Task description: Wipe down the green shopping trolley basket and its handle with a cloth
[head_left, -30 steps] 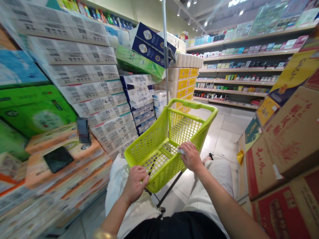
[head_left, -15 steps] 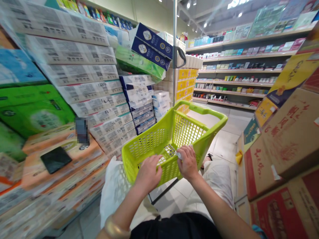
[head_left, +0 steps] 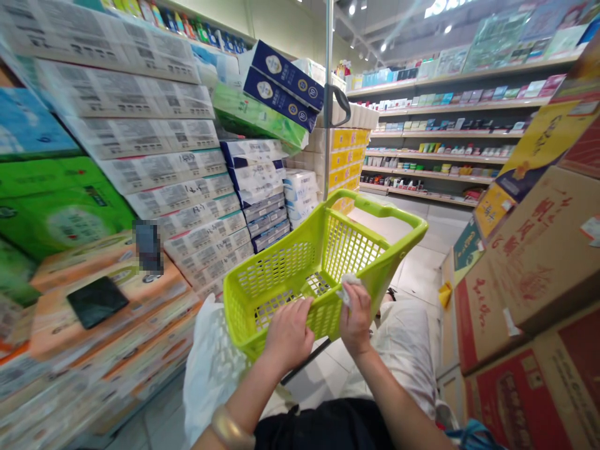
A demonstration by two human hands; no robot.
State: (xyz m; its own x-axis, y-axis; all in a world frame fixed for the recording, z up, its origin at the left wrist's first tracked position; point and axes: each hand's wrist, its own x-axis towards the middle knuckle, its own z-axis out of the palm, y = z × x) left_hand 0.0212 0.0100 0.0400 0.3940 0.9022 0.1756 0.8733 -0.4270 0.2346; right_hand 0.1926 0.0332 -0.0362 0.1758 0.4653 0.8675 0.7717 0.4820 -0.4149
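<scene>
A lime-green plastic shopping basket with perforated walls stands in front of me, its looped handle up at the far right. My left hand is closed over the near rim, fingers reaching inside. A crumpled white tissue is in my right hand, pressed to the same rim farther right. Part of the tissue is hidden under the fingers. Below the basket shows a dark bar.
Stacked tissue packs rise at the left. A black tablet-like device and a blurred-out object rest on orange packs. Cardboard cartons line the right. Stocked shelves and a vertical pole stand beyond.
My right hand has moved slightly right and up along the rim, showing more of the tissue. My left hand has shifted a little right along the rim. The basket has tilted slightly.
</scene>
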